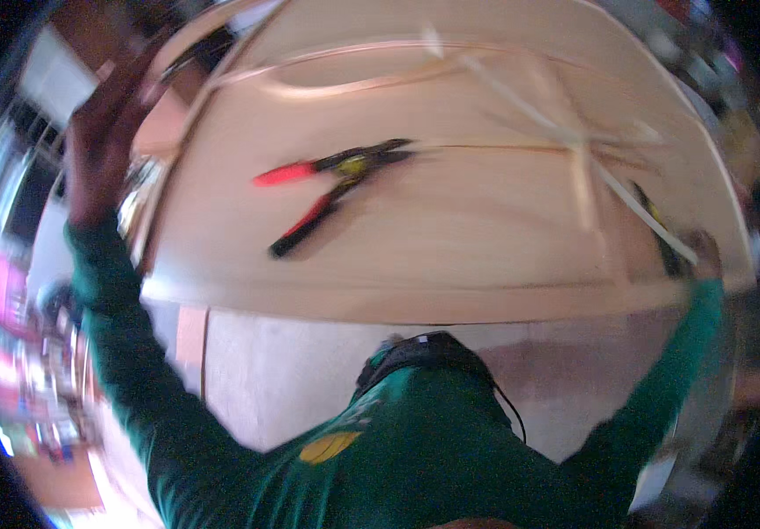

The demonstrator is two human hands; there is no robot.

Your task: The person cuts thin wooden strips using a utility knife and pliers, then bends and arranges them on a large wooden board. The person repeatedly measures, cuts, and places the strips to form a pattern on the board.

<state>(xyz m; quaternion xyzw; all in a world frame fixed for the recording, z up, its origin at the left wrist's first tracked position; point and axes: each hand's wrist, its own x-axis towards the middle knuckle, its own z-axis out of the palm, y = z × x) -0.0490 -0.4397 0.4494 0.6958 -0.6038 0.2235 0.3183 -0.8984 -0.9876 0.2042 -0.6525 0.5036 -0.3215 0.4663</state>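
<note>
My left hand [105, 145] is raised past the table's left edge, beside a curved copper-coloured band. Motion smears its fingers, and whether they grip anything is unclear. At the table's right side my right hand [706, 254] is closed around the lower end of a long white strip [613, 183]. The strip slants up and left across the tabletop. Between my hands lies a pair of pliers [344, 176] with red-and-black handles spread apart and jaws pointing right. Near my right hand rests a dark, slim tool [657, 229], too blurred to name.
The pale wooden table [450, 264] has a rounded far edge. A copper-coloured loop [344, 86] lies across its far part. Blurred tan strips [584, 189] lie on the right half. Cluttered goods [27, 353] stand at the left.
</note>
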